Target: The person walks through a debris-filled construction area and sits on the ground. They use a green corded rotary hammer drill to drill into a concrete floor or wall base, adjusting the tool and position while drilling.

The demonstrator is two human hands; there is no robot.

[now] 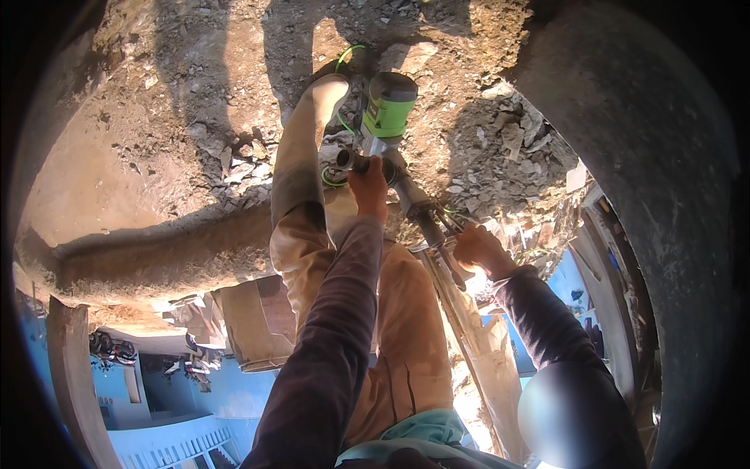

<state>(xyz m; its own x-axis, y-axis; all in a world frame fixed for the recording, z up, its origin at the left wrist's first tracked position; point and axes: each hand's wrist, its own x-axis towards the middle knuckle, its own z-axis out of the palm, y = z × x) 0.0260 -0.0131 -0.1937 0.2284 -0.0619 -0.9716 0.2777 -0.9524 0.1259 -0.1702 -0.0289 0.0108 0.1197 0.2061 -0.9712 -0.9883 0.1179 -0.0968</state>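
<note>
A green and grey hammer drill (387, 105) points down toward me over broken ground. My left hand (369, 187) is closed around its black side handle. Its dark metal shaft and chisel (431, 227) run down to the right, where my right hand (478, 250) grips the front end. Exactly what the right fingers enclose is partly hidden. A green cable (344, 55) curls away behind the tool. My leg in tan trousers (301, 180) stretches forward, its pale shoe (328, 90) resting on rubble beside the drill.
Loose stone rubble (508, 148) and dry earth cover the ground. A shallow trench (156, 254) runs on the left. A big dark curved wall (648, 172) fills the right. A pale splintered post (488, 352) and a brown box (250, 320) stand below, with blue walls (211, 391) beyond.
</note>
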